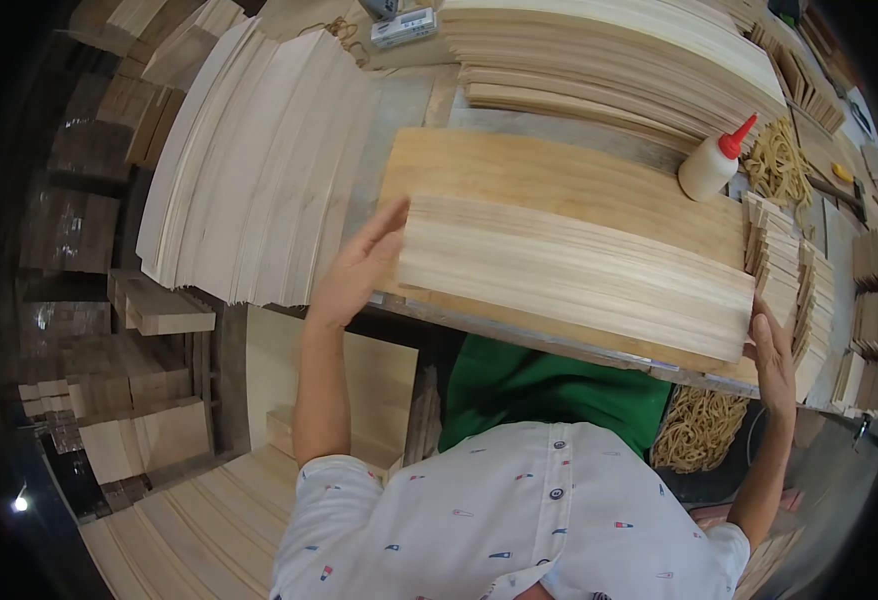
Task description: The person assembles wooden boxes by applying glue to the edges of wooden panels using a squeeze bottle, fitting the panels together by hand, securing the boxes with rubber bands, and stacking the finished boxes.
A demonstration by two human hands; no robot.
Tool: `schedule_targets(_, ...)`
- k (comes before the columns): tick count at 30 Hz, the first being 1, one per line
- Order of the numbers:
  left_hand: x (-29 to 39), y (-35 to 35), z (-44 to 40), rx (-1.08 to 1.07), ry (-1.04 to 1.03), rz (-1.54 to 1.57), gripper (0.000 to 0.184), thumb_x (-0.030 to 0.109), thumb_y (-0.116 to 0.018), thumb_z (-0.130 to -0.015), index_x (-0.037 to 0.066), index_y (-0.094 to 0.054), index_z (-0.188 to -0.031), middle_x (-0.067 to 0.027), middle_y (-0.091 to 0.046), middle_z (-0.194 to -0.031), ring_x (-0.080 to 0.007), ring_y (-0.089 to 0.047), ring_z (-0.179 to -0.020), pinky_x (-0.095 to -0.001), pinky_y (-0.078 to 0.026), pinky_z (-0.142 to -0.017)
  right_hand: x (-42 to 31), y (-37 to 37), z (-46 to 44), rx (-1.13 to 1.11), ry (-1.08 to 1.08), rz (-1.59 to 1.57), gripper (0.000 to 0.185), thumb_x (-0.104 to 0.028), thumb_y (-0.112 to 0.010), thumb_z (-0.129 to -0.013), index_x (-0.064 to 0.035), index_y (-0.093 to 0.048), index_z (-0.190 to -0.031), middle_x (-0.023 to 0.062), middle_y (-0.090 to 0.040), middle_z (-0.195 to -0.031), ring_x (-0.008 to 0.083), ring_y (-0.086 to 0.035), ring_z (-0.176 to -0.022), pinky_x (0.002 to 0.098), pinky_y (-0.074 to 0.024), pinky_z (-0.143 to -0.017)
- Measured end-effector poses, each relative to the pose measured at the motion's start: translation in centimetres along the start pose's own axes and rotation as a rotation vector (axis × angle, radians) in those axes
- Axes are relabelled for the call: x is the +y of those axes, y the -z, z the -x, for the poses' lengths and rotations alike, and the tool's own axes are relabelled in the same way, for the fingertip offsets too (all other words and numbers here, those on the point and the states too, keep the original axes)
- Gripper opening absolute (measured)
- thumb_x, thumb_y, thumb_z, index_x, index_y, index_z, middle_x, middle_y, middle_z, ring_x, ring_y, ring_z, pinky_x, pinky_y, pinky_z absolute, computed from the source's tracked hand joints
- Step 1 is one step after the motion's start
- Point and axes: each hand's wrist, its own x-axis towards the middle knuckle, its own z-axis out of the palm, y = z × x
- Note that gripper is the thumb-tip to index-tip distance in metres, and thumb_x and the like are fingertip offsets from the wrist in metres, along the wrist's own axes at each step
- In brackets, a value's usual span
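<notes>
A long, pale wooden board (574,275) lies along the front of a yellowish wooden panel (549,165) on the bench. Lines run along its length; whether it is one piece or several thin strips together I cannot tell. At its left end my left hand (362,262) presses with the palm, fingers stretched along the edge. The opposite end is gripped by my right hand (771,352), its fingers partly hidden behind the edge. The board sits between both hands.
Thin boards (259,150) stand stacked at left, with another pile (609,70) behind. A red-tipped glue bottle (709,168) stands near rubber bands (781,165) and small wooden pieces (774,250). More bands (701,430) lie below the bench; wooden blocks (144,440) are stacked at lower left.
</notes>
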Motion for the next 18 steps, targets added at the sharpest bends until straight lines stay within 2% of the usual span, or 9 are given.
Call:
schedule_targets(3, -1.2, -1.0, 0.0, -0.066, 0.195, 0.097, 0.057, 0.03, -0.051, -0.098, -0.002, -0.036, -0.142, -0.0129, -0.044, -0.142, -0.0181, -0.039, -0.131, -0.0303, -0.027, -0.109, -0.3, -0.7, -0.2, 0.006, -0.197, -0.005, 0.064, -0.048, -0.045, -0.098, 0.0013, -0.042, -0.139, 0.0106, -0.057, -0.121, 0.0168, -0.055, -0.107, 0.0299, -0.0479, -0.085)
schedule_targets(6, -0.7, -1.7, 0.0, -0.132, 0.163, 0.249, 0.06, 0.032, -0.052, -0.098, -0.005, -0.034, -0.142, -0.0128, -0.043, -0.142, -0.0188, -0.036, -0.133, -0.0304, -0.026, -0.109, -0.5, -0.7, 0.0, -0.041, -0.278, -0.006, 0.062, -0.046, -0.045, -0.098, 0.0008, -0.043, -0.139, 0.0096, -0.057, -0.118, 0.0137, -0.054, -0.104, 0.0291, -0.0463, -0.088)
schedule_targets(9, -0.8, -1.5, -0.1, -0.063, 0.159, 0.241, 0.068, 0.031, -0.058, -0.094, 0.001, -0.027, -0.147, -0.0131, -0.038, -0.146, -0.0192, -0.032, -0.136, -0.0312, -0.026, -0.109, 0.0, -1.3, -0.1, 0.023, -0.199, -0.152, 0.062, -0.045, -0.047, -0.098, 0.0014, -0.043, -0.138, 0.009, -0.057, -0.117, 0.0133, -0.054, -0.1, 0.0267, -0.0444, -0.087)
schedule_targets(11, -0.1, -0.6, -0.4, -0.216, -0.019, 0.19, 0.09, 0.025, -0.073, -0.081, 0.008, -0.018, -0.151, -0.0117, -0.025, -0.153, -0.0221, -0.027, -0.139, -0.0335, -0.027, -0.111, 0.0, -1.4, -0.2, 0.009, -0.161, -0.246, 0.064, -0.044, -0.049, -0.097, 0.0027, -0.041, -0.139, 0.0092, -0.057, -0.119, 0.0136, -0.054, -0.101, 0.0256, -0.0441, -0.086)
schedule_targets(12, 0.4, 0.1, -0.6, -0.219, -0.02, 0.192, 0.09, 0.025, -0.073, -0.081, 0.008, -0.018, -0.151, -0.0117, -0.025, -0.153, -0.0221, -0.027, -0.139, -0.0335, -0.027, -0.111, -0.1, -1.5, -0.3, 0.012, -0.162, -0.245, 0.064, -0.044, -0.049, -0.097, 0.0027, -0.041, -0.139, 0.0092, -0.057, -0.119, 0.0136, -0.054, -0.101, 0.0256, -0.0441, -0.086)
schedule_targets(14, 1.8, 1.1, -0.8, -0.387, -0.195, -0.232, 0.113, 0.015, -0.083, -0.063, 0.015, -0.013, -0.152, -0.0105, -0.015, -0.156, -0.0273, -0.025, -0.14, -0.0368, -0.028, -0.112, -0.3, -1.6, -0.2, 0.018, -0.157, -0.26, 0.066, -0.045, -0.049, -0.097, 0.0046, -0.038, -0.14, 0.0113, -0.055, -0.124, 0.0153, -0.055, -0.105, 0.0269, -0.0443, -0.089)
schedule_targets(15, 2.5, 1.2, -1.0, -0.391, -0.196, -0.231, 0.113, 0.015, -0.083, -0.063, 0.015, -0.013, -0.152, -0.0105, -0.015, -0.156, -0.0273, -0.025, -0.14, -0.0368, -0.028, -0.112, -0.3, -1.4, -0.1, 0.022, -0.159, -0.261, 0.066, -0.045, -0.049, -0.097, 0.0046, -0.038, -0.14, 0.0113, -0.055, -0.124, 0.0153, -0.055, -0.105, 0.0269, -0.0443, -0.089)
schedule_targets(17, 3.8, 1.2, -1.1, -0.465, -0.215, -0.669, 0.116, 0.009, -0.084, -0.054, 0.013, -0.018, -0.15, -0.0106, -0.014, -0.155, -0.0314, -0.024, -0.14, -0.0394, -0.03, -0.113, 0.1, -1.0, -0.1, 0.038, -0.24, -0.176, 0.066, -0.044, -0.05, -0.097, 0.004, -0.038, -0.141, 0.0123, -0.054, -0.126, 0.016, -0.055, -0.107, 0.0277, -0.0448, -0.09)
schedule_targets(18, 4.3, 1.1, -1.3, -0.467, -0.212, -0.671, 0.116, 0.009, -0.084, -0.054, 0.013, -0.018, -0.15, -0.0106, -0.014, -0.155, -0.0314, -0.024, -0.14, -0.0394, -0.03, -0.113, 0.4, -1.1, -0.1, 0.036, -0.242, -0.178, 0.066, -0.044, -0.05, -0.097, 0.004, -0.038, -0.141, 0.0123, -0.054, -0.126, 0.016, -0.055, -0.107, 0.0277, -0.0448, -0.09)
